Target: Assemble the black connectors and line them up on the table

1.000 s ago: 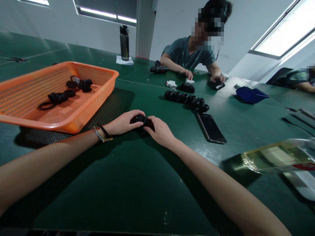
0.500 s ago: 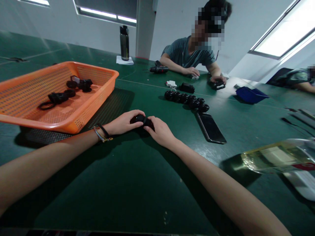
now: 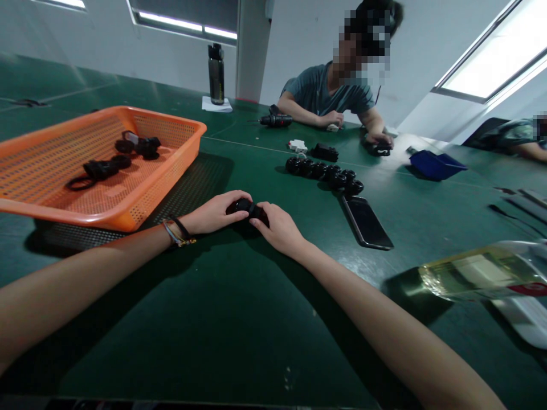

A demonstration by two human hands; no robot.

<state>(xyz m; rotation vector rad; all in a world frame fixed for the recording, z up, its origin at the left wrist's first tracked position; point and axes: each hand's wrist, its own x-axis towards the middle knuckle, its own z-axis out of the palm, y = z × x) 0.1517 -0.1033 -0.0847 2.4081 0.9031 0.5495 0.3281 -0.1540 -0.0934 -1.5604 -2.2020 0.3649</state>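
Between my two hands is a small black rounded part, partly covered by my fingers, just above the green table. My left hand closes on its left end with thumb and fingers. On the right end, my right hand grips in the same way. Farther back, several black round parts stand in a row, and a phone lies beside them. An orange basket to the left of my hands holds several black parts.
Across the table a person handles small pieces with both hands. A power drill, a dark bottle and a blue dustpan-like scoop are farther off. At right lies a clear bottle of yellow liquid.
My hands and the black part stay almost in place. Across the table, the other person's hands have shifted slightly, and the dark piece in one of them has turned.
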